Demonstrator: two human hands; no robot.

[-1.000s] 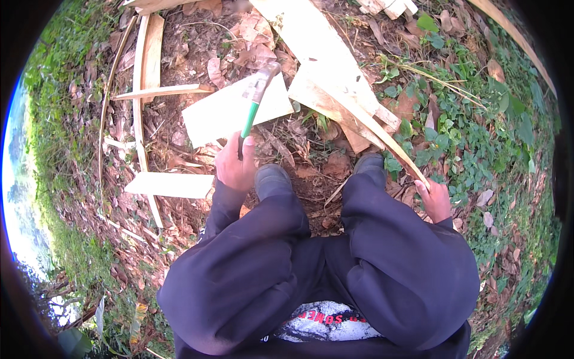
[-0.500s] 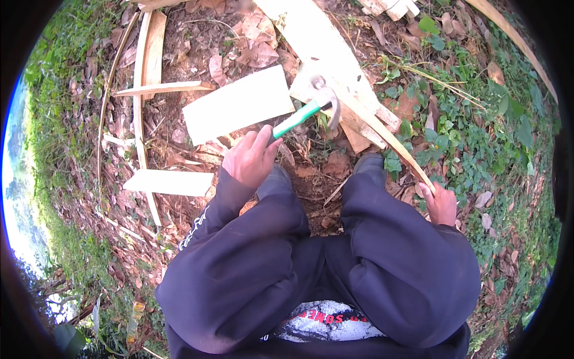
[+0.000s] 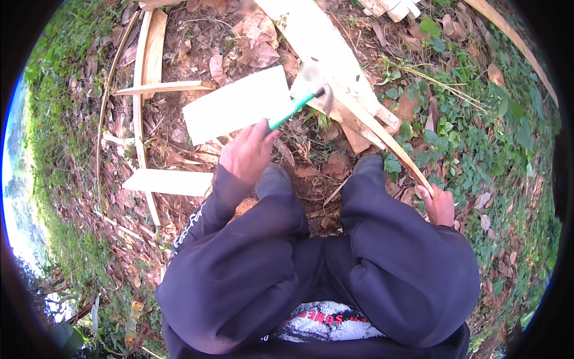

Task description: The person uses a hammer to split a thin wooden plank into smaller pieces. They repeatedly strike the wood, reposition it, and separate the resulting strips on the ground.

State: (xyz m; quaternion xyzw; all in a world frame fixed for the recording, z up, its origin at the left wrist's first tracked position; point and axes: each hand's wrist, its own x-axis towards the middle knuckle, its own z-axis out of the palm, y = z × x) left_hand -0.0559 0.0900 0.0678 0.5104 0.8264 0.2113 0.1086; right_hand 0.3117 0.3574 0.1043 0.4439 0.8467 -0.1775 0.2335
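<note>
My left hand (image 3: pixel 245 154) is closed around the green handle of a claw hammer (image 3: pixel 294 111). The hammer's head is over the wood near the far end of a narrow wooden strip; whether it touches is hard to tell. My right hand (image 3: pixel 440 205) grips the near end of that strip (image 3: pixel 390 140). From there the strip slants up and left onto a wide pale plank (image 3: pixel 320 36). Left of the hammer lies a bright rectangular board (image 3: pixel 236 105), partly below my left hand.
A smaller pale board (image 3: pixel 167 182) rests across a long upright strip (image 3: pixel 139 116) on the left. A short stick (image 3: pixel 161 88) crosses it higher up. Dry leaves (image 3: pixel 260 45) and green plants (image 3: pixel 508 119) cover the ground. My shoes (image 3: pixel 371 166) are close to the plank's end.
My left hand has shifted slightly left and back, and the hammer has tilted and moved a little with it. My right hand keeps its hold on the strip, almost unmoved.
</note>
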